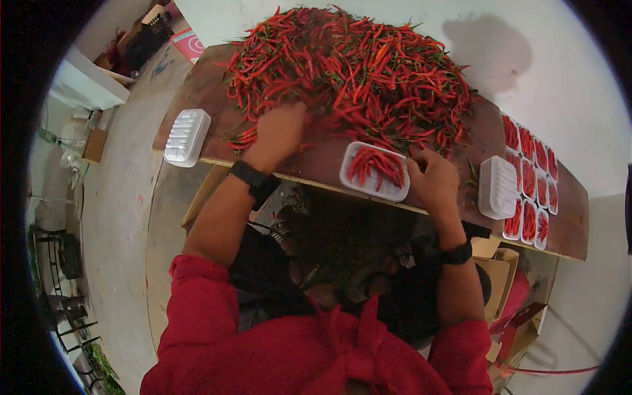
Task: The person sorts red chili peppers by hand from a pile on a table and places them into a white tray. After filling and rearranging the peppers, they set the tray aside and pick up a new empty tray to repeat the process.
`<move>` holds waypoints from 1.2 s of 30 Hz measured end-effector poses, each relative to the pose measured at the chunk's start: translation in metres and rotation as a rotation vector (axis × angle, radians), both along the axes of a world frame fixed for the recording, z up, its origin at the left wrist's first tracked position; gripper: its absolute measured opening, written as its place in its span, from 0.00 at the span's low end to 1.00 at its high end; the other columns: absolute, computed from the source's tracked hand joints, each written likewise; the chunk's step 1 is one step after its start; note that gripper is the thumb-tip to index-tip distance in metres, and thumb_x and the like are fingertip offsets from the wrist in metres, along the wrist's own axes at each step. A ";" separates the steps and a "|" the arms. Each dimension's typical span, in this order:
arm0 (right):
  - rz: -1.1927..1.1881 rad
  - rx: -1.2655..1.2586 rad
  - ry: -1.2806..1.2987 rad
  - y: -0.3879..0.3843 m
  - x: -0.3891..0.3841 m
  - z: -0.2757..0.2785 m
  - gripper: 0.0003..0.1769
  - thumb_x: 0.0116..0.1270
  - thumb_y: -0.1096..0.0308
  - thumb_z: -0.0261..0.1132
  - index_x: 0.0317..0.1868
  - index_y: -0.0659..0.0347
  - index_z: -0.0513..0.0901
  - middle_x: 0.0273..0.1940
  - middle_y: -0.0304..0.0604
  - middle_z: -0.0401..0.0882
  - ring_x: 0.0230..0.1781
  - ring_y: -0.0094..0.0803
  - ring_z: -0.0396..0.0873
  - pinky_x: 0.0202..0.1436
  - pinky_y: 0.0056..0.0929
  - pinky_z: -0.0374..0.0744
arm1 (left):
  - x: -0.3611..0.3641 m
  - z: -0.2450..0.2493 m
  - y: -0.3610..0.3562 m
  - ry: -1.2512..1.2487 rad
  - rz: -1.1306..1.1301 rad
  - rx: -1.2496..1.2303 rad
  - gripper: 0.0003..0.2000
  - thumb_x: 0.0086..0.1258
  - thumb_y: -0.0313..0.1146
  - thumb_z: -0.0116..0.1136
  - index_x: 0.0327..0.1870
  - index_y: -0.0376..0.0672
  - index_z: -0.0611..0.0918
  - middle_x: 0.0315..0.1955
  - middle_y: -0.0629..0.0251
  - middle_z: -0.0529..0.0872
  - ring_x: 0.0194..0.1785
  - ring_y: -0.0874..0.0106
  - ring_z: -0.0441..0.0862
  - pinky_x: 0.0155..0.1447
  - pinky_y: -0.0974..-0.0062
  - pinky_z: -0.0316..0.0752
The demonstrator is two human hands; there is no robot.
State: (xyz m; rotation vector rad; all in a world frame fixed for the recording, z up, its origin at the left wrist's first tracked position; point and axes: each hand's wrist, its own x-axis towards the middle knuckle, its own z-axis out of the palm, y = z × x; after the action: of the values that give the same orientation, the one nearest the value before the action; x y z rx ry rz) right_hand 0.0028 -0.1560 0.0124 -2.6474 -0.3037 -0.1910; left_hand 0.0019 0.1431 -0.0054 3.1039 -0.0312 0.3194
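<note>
A large heap of red chillies with green stems (349, 72) covers the back of the brown table. My left hand (280, 131) is at the heap's lower left edge; it is blurred and its fingertips are hidden among the chillies. A white tray (375, 171) with several red chillies lies near the front edge. Beside its right rim is my right hand (434, 172), its fingers bent and drawn together near the chillies; what they hold, if anything, is too small to tell.
Upside-down white trays are stacked at the left (187, 137) and right (498, 187). Several filled chilli trays (528, 178) stand in rows at the table's right end (571, 220). Open cardboard boxes (503, 280) are below on the right.
</note>
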 end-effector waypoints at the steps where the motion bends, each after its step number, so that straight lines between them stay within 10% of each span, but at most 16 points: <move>1: -0.005 0.002 -0.005 0.000 -0.002 0.001 0.13 0.56 0.60 0.65 0.34 0.61 0.83 0.29 0.49 0.82 0.32 0.44 0.81 0.37 0.37 0.76 | -0.001 0.001 -0.001 -0.031 -0.028 0.005 0.11 0.55 0.32 0.57 0.39 0.42 0.74 0.31 0.53 0.81 0.35 0.52 0.80 0.36 0.56 0.75; 8: 0.143 0.092 0.004 0.009 -0.028 0.006 0.10 0.55 0.65 0.65 0.36 0.61 0.82 0.31 0.48 0.80 0.34 0.44 0.80 0.38 0.37 0.76 | -0.022 0.013 -0.002 0.005 0.012 -0.154 0.17 0.53 0.26 0.54 0.46 0.37 0.73 0.35 0.49 0.80 0.40 0.49 0.79 0.41 0.55 0.74; 16: 0.402 0.210 -0.075 0.028 -0.071 -0.005 0.15 0.54 0.67 0.66 0.44 0.59 0.79 0.39 0.50 0.78 0.38 0.47 0.78 0.39 0.39 0.76 | -0.073 0.033 -0.055 0.259 -0.697 -0.380 0.13 0.55 0.26 0.54 0.44 0.40 0.78 0.36 0.52 0.76 0.43 0.51 0.75 0.48 0.58 0.71; 36: 0.397 0.368 0.344 0.021 -0.077 -0.011 0.12 0.59 0.65 0.60 0.38 0.64 0.82 0.32 0.57 0.80 0.35 0.49 0.80 0.39 0.40 0.76 | -0.074 0.034 -0.076 0.222 -0.605 -0.774 0.07 0.56 0.26 0.60 0.36 0.37 0.79 0.32 0.58 0.80 0.39 0.63 0.80 0.45 0.70 0.73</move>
State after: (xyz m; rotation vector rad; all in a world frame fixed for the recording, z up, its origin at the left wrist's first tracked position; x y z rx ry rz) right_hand -0.0741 -0.1352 0.0014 -2.1545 -0.6015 0.3054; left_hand -0.0721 0.0668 0.0284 2.2054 -0.6500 -0.0393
